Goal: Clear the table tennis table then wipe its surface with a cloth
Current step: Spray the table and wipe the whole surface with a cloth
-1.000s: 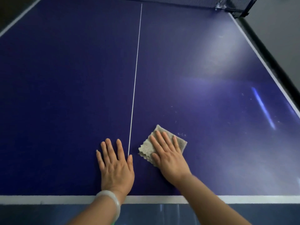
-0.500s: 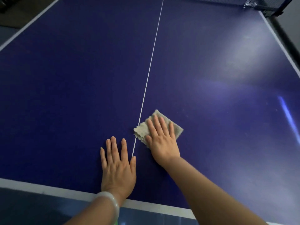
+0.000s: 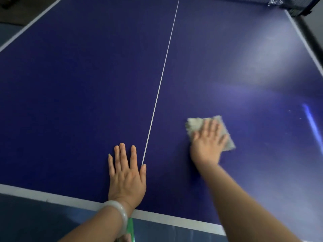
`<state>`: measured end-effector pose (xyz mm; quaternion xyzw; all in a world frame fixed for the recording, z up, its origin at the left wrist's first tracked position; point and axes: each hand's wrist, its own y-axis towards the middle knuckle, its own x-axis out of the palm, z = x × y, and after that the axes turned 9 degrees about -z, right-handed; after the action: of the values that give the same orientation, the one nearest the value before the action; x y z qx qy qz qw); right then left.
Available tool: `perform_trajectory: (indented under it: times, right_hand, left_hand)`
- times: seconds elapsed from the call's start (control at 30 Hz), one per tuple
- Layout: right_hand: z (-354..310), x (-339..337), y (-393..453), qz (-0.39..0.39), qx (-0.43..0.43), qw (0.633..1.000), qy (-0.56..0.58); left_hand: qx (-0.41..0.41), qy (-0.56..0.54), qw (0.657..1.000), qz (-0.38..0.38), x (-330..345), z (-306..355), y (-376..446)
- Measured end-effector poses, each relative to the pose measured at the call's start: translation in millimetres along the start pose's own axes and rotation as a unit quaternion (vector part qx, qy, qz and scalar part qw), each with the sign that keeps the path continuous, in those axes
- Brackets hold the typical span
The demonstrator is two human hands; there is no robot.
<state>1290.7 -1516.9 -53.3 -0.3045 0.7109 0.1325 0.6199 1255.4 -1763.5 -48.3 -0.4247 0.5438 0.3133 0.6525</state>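
Note:
The dark blue table tennis table [image 3: 78,95] fills the view, with a thin white centre line running up from near my left thumb. My right hand [image 3: 207,145] lies flat on a folded grey cloth [image 3: 194,124], pressing it onto the right half of the table; hand and cloth are motion-blurred. The cloth sticks out beyond my fingertips and to the right of my hand. My left hand [image 3: 126,175] rests flat on the table just left of the centre line, fingers spread, holding nothing. A pale bangle circles the left wrist.
The white near edge line [image 3: 52,198] runs along the bottom. The net and its black post [image 3: 295,6] stand at the top right corner. Floor shows past the left edge at top left. A bright glare patch lies on the right half.
My right hand has slid the cloth away from the centre line to the right. The left hand has stayed planted in place. The view has shifted slightly.

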Motion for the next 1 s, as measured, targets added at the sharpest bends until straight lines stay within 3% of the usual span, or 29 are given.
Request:
perform_trajectory:
  times: [0.1,0.17,0.2,0.23,0.3,0.4,0.47,0.57,0.63,0.7,0.73,0.87,1.0]
  right_hand:
    - [-33.3,12.6,-43.0,-0.046,-0.217,0.973,-0.057]
    - [-14.0,6.9,-44.1,-0.06,-0.294,0.951,-0.071]
    - [4.2,4.2,-38.3,-0.05,-0.293,0.952,-0.071]
    - [25.6,0.8,-31.7,-0.032,-0.256,0.964,-0.065]
    - [75.2,-8.8,-21.8,-0.003,-0.084,0.996,-0.03]
    - [103.2,-13.9,-39.9,-0.005,0.111,0.994,0.022]
    - [79.7,-4.4,-69.1,0.037,0.1,0.994,0.019]
    - [34.6,14.3,-121.5,0.014,-0.079,0.997,-0.022]
    - [30.2,15.2,-148.3,-0.027,-0.2,0.978,-0.055]
    - [56.8,9.3,-149.6,-0.032,-0.238,0.969,-0.064]
    - [75.3,8.0,-147.1,-0.022,-0.218,0.973,-0.071]
    - [137.3,0.8,-141.3,-0.005,-0.002,0.999,-0.043]
    - [131.4,0.5,-147.5,-0.017,0.058,0.998,-0.013]
  left_hand:
    - [0.001,0.001,1.0,0.003,-0.7,0.8,-0.4]
    - [0.002,0.004,1.0,0.004,0.4,-0.1,0.7]
    - [0.0,0.004,1.0,0.004,0.9,-0.9,1.0]
    - [0.001,0.005,1.0,0.004,1.4,-1.5,1.0]
    - [0.006,0.006,1.0,0.005,3.1,-2.3,0.6]
    - [0.007,0.0,1.0,0.006,4.6,-2.2,0.7]
    - [0.009,-0.004,1.0,0.006,4.2,-1.5,0.3]
    - [0.01,-0.002,1.0,0.006,4.5,-1.5,-0.7]
    - [0.01,-0.009,1.0,0.006,3.7,-1.4,-1.5]
    - [0.011,-0.019,1.0,0.007,3.7,-1.3,-1.2]
    - [0.01,-0.022,1.0,0.008,3.5,-1.3,-0.6]
    - [0.014,-0.02,1.0,0.003,2.3,-0.8,-1.0]
    - [0.009,-0.004,1.0,-0.028,-5.4,-0.7,0.6]
